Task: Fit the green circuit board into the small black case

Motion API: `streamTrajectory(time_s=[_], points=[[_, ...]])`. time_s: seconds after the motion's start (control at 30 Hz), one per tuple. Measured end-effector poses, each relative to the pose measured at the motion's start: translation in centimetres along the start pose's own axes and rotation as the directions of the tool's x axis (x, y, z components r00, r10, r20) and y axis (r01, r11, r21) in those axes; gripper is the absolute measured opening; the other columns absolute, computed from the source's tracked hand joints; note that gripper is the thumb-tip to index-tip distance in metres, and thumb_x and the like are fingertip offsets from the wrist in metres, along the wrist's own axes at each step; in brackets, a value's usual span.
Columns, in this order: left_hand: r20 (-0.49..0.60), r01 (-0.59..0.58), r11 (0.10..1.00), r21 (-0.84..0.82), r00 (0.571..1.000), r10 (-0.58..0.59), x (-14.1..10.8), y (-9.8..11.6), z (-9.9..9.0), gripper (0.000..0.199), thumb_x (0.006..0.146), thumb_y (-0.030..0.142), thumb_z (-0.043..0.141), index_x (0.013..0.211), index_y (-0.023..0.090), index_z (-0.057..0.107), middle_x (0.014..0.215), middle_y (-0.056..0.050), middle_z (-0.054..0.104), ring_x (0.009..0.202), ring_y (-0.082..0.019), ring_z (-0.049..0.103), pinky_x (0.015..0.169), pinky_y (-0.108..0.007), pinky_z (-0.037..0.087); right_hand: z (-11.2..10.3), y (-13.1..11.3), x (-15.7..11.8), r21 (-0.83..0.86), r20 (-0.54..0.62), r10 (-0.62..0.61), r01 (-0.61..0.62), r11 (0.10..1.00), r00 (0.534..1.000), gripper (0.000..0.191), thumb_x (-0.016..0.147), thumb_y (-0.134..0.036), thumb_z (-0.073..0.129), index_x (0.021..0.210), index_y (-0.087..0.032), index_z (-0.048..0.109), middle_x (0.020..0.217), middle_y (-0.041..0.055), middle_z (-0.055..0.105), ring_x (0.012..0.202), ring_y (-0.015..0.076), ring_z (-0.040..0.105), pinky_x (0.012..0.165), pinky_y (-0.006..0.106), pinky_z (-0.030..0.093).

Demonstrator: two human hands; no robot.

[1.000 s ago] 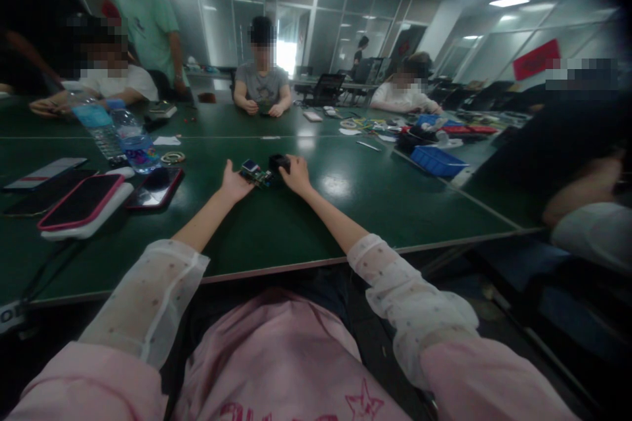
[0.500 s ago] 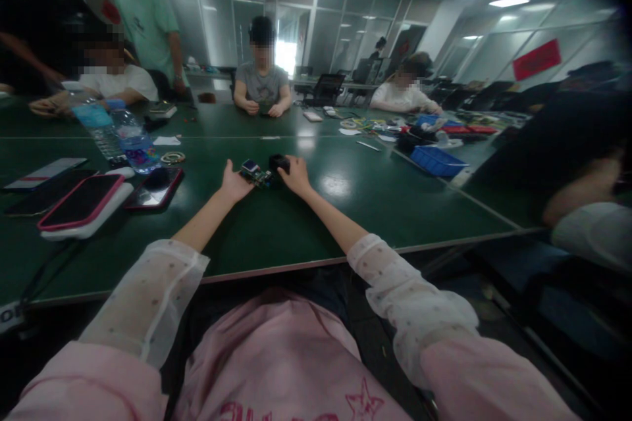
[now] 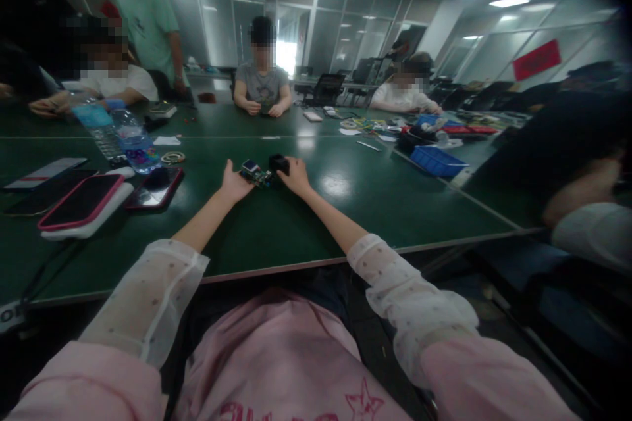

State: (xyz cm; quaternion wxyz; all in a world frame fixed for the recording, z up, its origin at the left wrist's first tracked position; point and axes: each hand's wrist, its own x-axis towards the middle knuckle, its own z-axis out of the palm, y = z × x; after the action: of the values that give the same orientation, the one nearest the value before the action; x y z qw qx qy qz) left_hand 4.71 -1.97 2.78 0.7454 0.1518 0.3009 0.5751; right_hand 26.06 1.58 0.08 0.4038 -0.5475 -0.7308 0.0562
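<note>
Over the green table [image 3: 296, 230], my left hand [image 3: 237, 184] has its thumb raised and its fingers under a small green circuit board [image 3: 257, 175] with a little screen on it. The board rests on those fingers. Just right of it, my right hand [image 3: 297, 177] is closed around a small black box-shaped part [image 3: 279, 163]. The board and the black part are close together; whether they touch I cannot tell.
Phones, one in a pink case [image 3: 81, 202], and two bottles [image 3: 133, 138] stand at the left. A blue tray [image 3: 437, 161] and cables [image 3: 368, 125] lie at the right. Several people sit around the table; one person [image 3: 261, 79] is opposite.
My hands, the board and the black part have hardly moved. At the far left, a standing person in dark clothes has shifted.
</note>
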Motion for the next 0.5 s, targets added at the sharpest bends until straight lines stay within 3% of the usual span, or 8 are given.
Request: streamTrajectory(time_s=[0.3, 0.5], points=[[-0.012, -0.002, 1.000, -0.007, 1.000, 0.002, -0.5, -0.1, 0.5, 0.074, 0.098, 0.068, 0.030, 0.149, 0.016, 0.043, 0.114, -0.018, 0.072, 0.092, -0.028, 0.072, 0.082, -0.038, 0.058, -0.5, -0.8, 0.2, 0.062, -0.022, 0.056, -0.055, 0.997, 0.998, 0.047, 0.087, -0.022, 0.058, 0.133, -0.013, 0.053, 0.128, 0.0200, 0.057, 0.125, 0.0319, 0.054, 0.109, 0.054, 0.045], [0.000, -0.009, 1.000, -0.002, 1.000, 0.009, -0.5, -0.1, 0.4, 0.075, 0.098, 0.068, 0.030, 0.150, 0.016, 0.041, 0.116, -0.018, 0.071, 0.095, -0.028, 0.072, 0.085, -0.038, 0.057, -0.9, -2.7, 0.1, 0.182, -0.135, -0.143, 0.166, 0.969, 0.981, 0.046, 0.097, -0.041, 0.052, 0.137, -0.019, 0.051, 0.131, 0.0166, 0.058, 0.125, 0.0298, 0.053, 0.111, 0.053, 0.044]])
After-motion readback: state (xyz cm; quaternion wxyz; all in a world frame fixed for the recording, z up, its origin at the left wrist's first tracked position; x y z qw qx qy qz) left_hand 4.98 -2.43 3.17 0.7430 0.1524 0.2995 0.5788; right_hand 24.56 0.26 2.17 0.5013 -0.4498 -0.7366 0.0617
